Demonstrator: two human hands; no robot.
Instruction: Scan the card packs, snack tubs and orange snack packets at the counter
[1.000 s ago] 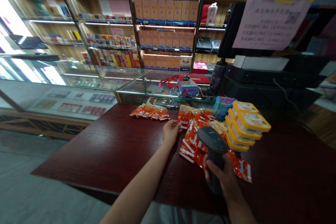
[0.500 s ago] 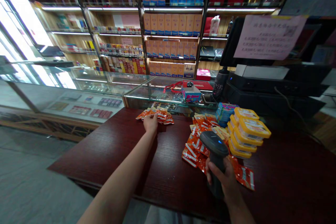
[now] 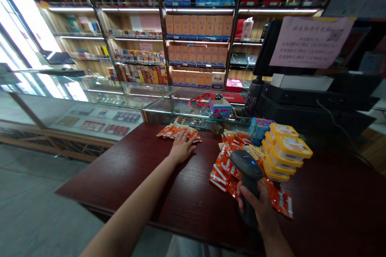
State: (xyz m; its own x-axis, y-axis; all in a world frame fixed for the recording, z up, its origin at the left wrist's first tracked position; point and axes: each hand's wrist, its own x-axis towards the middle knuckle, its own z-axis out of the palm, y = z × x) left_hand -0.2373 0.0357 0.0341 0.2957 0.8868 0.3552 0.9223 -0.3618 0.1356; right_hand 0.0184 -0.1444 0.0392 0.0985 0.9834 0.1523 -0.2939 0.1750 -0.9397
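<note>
My left hand (image 3: 181,148) is open, fingers spread and pointing away from me. Its fingertips reach the near edge of a small pile of orange snack packets (image 3: 169,131) at the back of the dark wooden counter (image 3: 126,168). My right hand (image 3: 256,200) is wrapped round the handle of a black barcode scanner (image 3: 245,164), whose head shows a small blue light. Under and around the scanner lies a larger spread of orange snack packets (image 3: 220,174), partly hidden by it.
Stacked yellow-lidded tubs (image 3: 289,148) stand right of the scanner, with a pile of blue packs (image 3: 259,128) behind. A glass showcase (image 3: 163,106) borders the counter's back, carrying a small blue-and-pink box (image 3: 220,108). A monitor with a pink paper notice (image 3: 310,42) rises at the right.
My left hand has opened from a pinch on the far packets and drawn slightly toward me and to the right. My right hand and the scanner have hardly moved.
</note>
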